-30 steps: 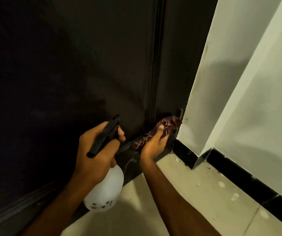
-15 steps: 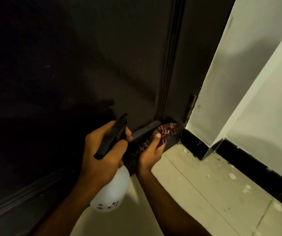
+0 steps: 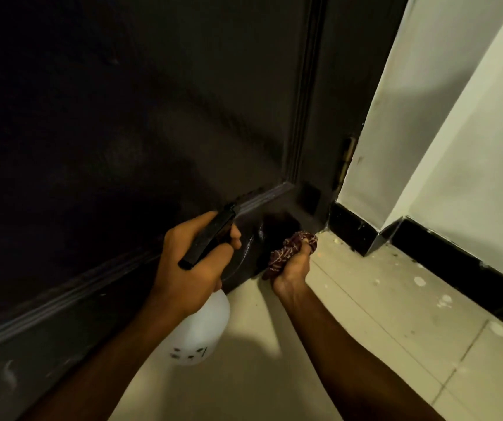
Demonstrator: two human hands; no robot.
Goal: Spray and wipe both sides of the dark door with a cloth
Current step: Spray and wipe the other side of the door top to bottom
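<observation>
One door point(image 3: 122, 117): dark, panelled, filling left and centre, its bottom edge just above the tiled floor point(image 3: 365, 329).
Spray bottle point(image 3: 198, 332): white body, black trigger head, held just beside the door.
Left hand point(image 3: 189, 268): fingers curled round the bottle's neck.
Right hand point(image 3: 291, 271): fingers bunched, pinching the cloth.
Cloth point(image 3: 286, 252): red, patterned, crumpled at the door's bottom rail near the hinge-side corner.

This looks like a plain indoor corridor corner, probably in a home. A dark panelled door point(image 3: 153, 117) hangs on a hinge point(image 3: 347, 159) at its right edge. Right of the door is a white plastered wall point(image 3: 396, 117) with black skirting point(image 3: 350, 232), and below it pale floor tiles point(image 3: 381, 314) (speckled with light spots).
</observation>
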